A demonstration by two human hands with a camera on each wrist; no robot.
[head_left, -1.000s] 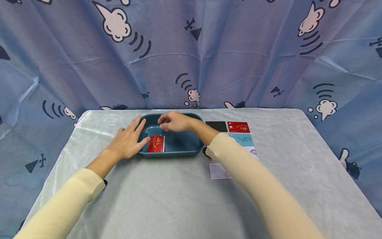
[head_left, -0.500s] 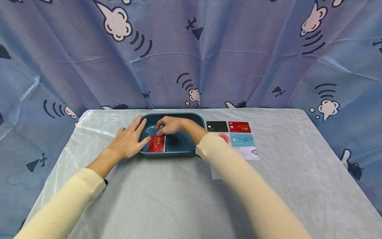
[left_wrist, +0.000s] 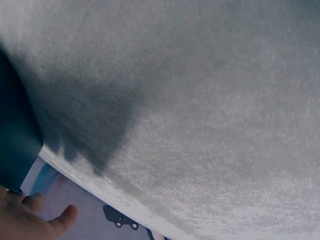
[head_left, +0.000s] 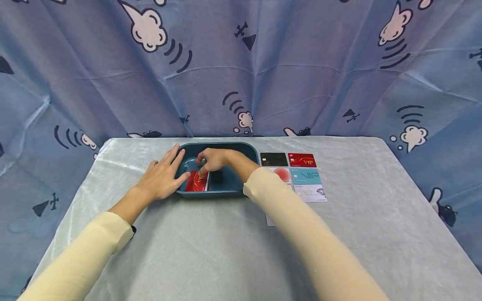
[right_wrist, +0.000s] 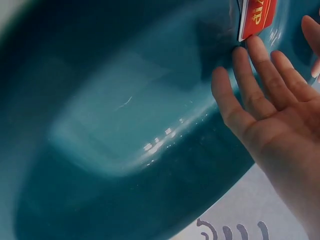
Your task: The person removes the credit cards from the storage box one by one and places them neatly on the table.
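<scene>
In the head view, my right hand (head_left: 212, 161) reaches into a dark teal tray (head_left: 233, 193). A fingertip touches the far part of a red VIP card (head_left: 196, 181) at the tray's left end. The right wrist view shows this hand's long fingers (right_wrist: 252, 95) extended, with fingertips right at the edge of the red card (right_wrist: 257, 19). A white and dark edge shows along the card's side. My left hand (head_left: 160, 175) rests over the tray's left rim with its fingers spread. Little of it shows in the left wrist view, beside the tray's outer wall (left_wrist: 17, 130).
Right of the tray, cards lie in rows on the grey cloth: a black card (head_left: 274, 159), a red card (head_left: 302, 160), a white card with a red circle (head_left: 282, 174), a teal card (head_left: 305, 176) and a white VIP card (head_left: 310, 192). My right sleeve hides others. A curtain (head_left: 241, 75) hangs behind.
My right hand has come down and nearer inside the tray to the red card, which is now turned slightly. Its forearm has shifted left. The left hand has stayed put.
</scene>
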